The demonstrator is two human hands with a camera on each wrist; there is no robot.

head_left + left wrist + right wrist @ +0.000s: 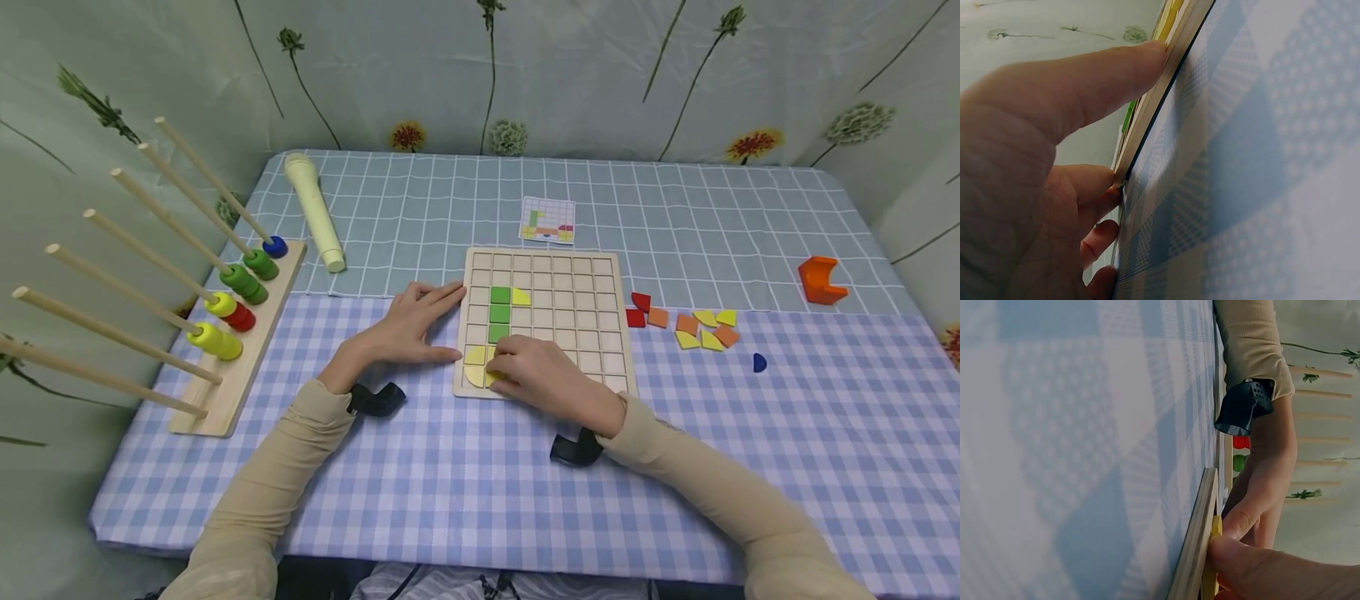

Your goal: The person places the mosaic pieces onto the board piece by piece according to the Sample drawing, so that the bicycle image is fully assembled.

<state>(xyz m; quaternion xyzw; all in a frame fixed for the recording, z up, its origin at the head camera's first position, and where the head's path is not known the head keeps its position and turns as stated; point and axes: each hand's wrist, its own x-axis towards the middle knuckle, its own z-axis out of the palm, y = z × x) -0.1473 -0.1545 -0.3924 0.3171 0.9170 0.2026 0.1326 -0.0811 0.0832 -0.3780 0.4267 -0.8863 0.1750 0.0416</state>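
A square wooden grid board [592,340] lies flat on the checked cloth. Three green squares [499,313] stand in a column on it, with a yellow quarter piece [521,297] beside the top one. My left hand [401,327] touches the board's left edge with thumb and fingertips, fingers spread; the left wrist view shows the thumb [1141,65] against that edge. At the board's lower left, the fingers of my right hand [547,375] are curled over yellow pieces [475,356]. In the right wrist view its fingertips press a yellow piece [1216,526], partly hidden.
Red, orange and yellow pieces [686,323] and a blue half-round [760,362] lie right of the board. A patterned card [548,220] is behind it. Farther right sits an orange holder [819,281]. On the left are a pale yellow stick [315,212] and a peg rack [247,358] with rings.
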